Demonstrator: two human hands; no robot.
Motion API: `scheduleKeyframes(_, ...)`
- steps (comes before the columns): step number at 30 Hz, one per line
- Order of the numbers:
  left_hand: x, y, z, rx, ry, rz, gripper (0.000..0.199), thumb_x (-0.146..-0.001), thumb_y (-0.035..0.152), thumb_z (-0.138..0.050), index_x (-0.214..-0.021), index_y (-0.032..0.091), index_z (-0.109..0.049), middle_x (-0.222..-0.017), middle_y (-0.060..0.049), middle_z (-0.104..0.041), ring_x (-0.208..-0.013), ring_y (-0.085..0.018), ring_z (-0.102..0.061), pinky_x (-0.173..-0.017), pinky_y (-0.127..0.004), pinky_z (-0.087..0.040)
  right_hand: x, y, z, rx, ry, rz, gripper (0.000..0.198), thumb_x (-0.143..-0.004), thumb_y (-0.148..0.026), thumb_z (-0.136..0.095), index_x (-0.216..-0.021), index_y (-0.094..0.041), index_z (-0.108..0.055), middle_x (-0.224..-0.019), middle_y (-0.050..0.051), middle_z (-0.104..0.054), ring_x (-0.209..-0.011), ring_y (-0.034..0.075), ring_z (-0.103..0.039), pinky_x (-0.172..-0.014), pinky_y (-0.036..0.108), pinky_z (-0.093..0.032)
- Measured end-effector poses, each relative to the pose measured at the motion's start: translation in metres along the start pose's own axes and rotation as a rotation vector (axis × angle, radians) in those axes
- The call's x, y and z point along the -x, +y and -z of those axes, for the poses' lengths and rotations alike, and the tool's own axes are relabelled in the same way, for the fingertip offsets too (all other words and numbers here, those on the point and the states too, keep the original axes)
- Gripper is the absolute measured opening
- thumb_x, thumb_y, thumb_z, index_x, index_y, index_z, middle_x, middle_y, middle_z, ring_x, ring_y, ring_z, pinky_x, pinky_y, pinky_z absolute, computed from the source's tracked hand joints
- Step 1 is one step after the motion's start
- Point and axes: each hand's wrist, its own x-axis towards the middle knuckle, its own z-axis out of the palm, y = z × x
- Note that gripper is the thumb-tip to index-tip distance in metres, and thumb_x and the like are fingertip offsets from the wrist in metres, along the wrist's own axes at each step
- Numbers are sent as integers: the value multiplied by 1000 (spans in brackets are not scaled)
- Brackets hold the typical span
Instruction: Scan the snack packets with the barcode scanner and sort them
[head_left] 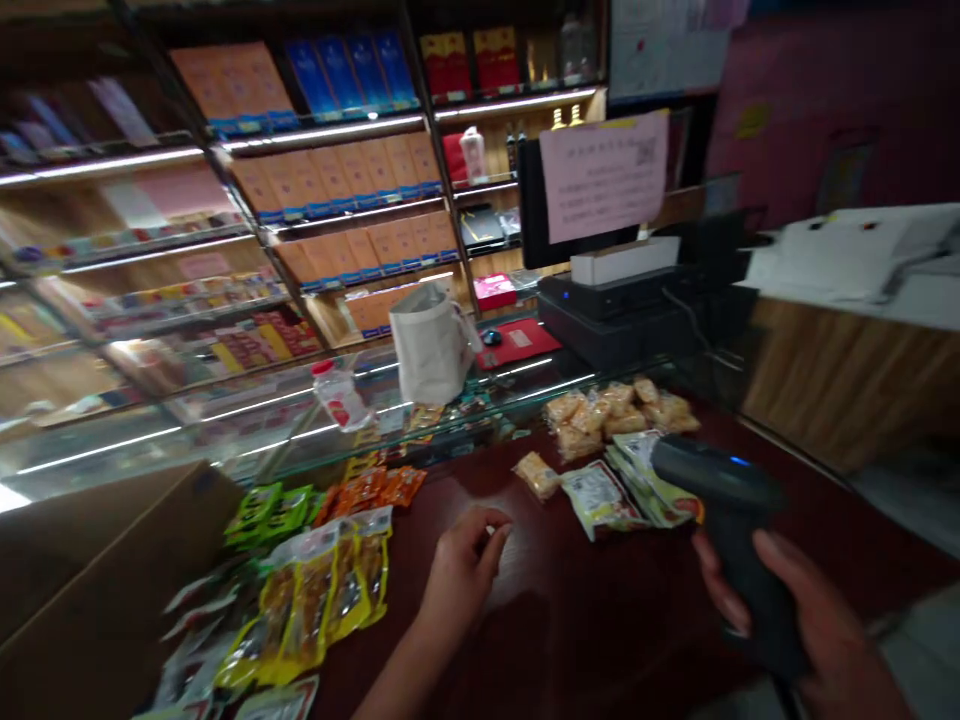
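My right hand [832, 620] is wrapped round the handle of a dark barcode scanner [720, 475], which has a small blue light on top. The scanner's head is in front of green-and-white snack packets [600, 497] on the dark red table. My left hand [465, 560] hovers over the middle of the table with its fingers curled in, and I see nothing in it. A single wrapped pastry [537, 475] lies beyond it. To its left are yellow-edged snack pouches [322, 590], orange packets [375, 490] and green packets [270, 512].
A cardboard box [112, 560] stands at the left. Behind the table, a glass counter [262, 420] bears a white bag [427, 345] and a red-lidded jar [339, 398]. More wrapped pastries [600, 410] sit near a monitor with a paper notice [604, 175]. Stocked shelves line the back.
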Motion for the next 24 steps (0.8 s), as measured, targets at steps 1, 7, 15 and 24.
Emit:
scheduleKeyframes(1, -10, 1, -16, 42, -80, 14, 24, -88, 37, -55, -85, 18, -70, -74, -3, -68, -55, -14, -58, -55, -25, -45, -5, -12, -3, -20, -1, -22, 39, -91, -52, -61, -97, -16, -74, -76, 10, -73, -54, 17, -60, -47, 28, -50)
scheduleKeyframes(7, -49, 10, -93, -111, -338, 60, 13, -86, 26, -60, -89, 17, -68, -86, -6, -71, -77, -18, -66, -71, -27, -46, -4, -43, -18, -206, 70, 35, 36, -78, -52, -75, -84, -17, -72, -62, 2, -65, -39, 8, -49, -37, 17, -40)
scheduleKeyframes(15, -45, 40, -125, -461, -348, 0, 31, -86, 29, -65, -115, 21, -58, -125, -9, -59, -104, -22, -63, -80, -28, -45, 2, -44, -11, -220, 71, 34, 37, -82, -49, -72, -104, -19, -69, -71, 2, -67, -39, 8, -50, -37, 18, -38)
scheduleKeyframes(24, 19, 18, -54, -574, -511, 17, 18, -93, 20, -49, -95, 22, -66, -101, -6, -67, -94, -21, -63, -81, -29, -44, 4, -37, -17, -186, 30, -26, 37, -84, -50, -69, -102, -17, -68, -73, 3, -67, -41, 9, -48, -38, 22, -38)
